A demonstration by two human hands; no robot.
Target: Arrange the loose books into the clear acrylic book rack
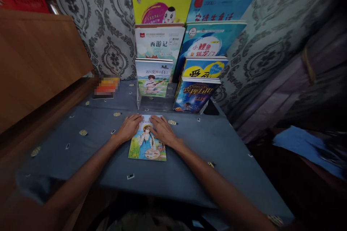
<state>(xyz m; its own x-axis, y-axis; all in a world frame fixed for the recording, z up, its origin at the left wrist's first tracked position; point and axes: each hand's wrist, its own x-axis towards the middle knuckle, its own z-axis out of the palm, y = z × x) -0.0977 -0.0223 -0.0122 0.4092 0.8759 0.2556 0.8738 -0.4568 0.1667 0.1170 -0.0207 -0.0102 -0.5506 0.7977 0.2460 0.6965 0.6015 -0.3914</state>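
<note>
A small book lies face up on the cloth-covered table, its cover showing a drawn figure in blue overalls and a yellow hat. My left hand rests at the book's upper left edge, fingertips touching the cover. Across the upper right part of the cover lies my right hand, its fingers stretched out and covering some of the title. Both hands are open and hold nothing. Behind the book stands a clear rack with several upright books in two columns, among them a guitar-cover book and a dark blue book.
Blue-grey patterned cloth covers the table. A blurred orange item lies at the back left, near a wooden cabinet. Next to the rack's right side is a dark flat object. A purple curtain hangs at the right.
</note>
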